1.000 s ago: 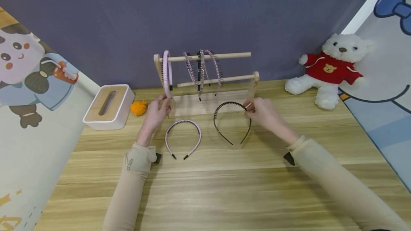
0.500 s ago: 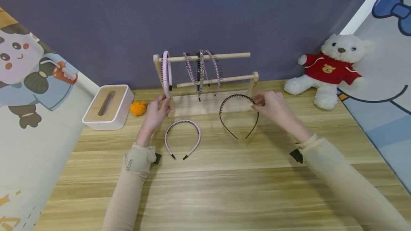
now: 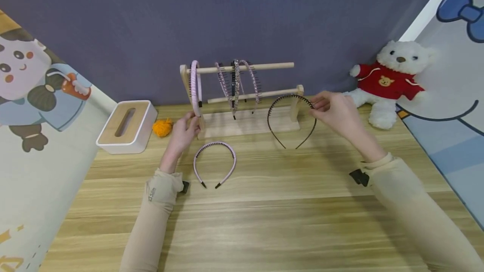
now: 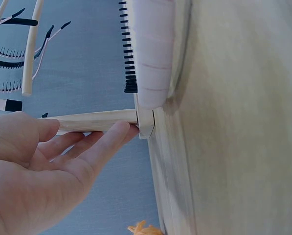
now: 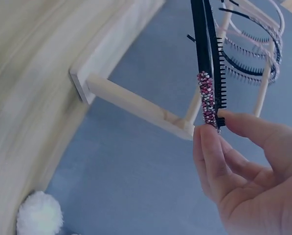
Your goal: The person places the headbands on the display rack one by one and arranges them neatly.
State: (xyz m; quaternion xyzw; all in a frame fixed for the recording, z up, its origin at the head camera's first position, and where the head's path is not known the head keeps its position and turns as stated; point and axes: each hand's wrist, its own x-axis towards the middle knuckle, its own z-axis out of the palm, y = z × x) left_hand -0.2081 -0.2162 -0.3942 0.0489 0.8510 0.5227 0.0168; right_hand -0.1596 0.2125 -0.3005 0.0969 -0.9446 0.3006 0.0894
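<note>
In the head view, my right hand (image 3: 338, 112) holds up a dark toothed headband (image 3: 290, 95), pinched at its upper right side. Red and white beads cover part of that headband (image 5: 207, 100) in the right wrist view. It overlaps the right end of the wooden headband stand (image 3: 245, 122). Thumb and fingers of my left hand (image 3: 183, 132) grip the stand's left upright (image 4: 94, 120) near the base. A thick pale pink headband (image 3: 194, 89) hangs at the upper bar's left end. Several thinner ones, including a glittery headband (image 3: 237, 85), hang mid-bar.
A lilac headband (image 3: 215, 143) lies on the wooden table (image 3: 264, 221) in front of the stand. To the left are an orange yarn ball (image 3: 162, 128) and a white tissue box (image 3: 141, 133). A white teddy bear (image 3: 387, 80) in red sits at the right.
My right hand has carried the dark headband right and away from me, from in front of the stand's base up to its right end. My left hand has stayed at the left upright.
</note>
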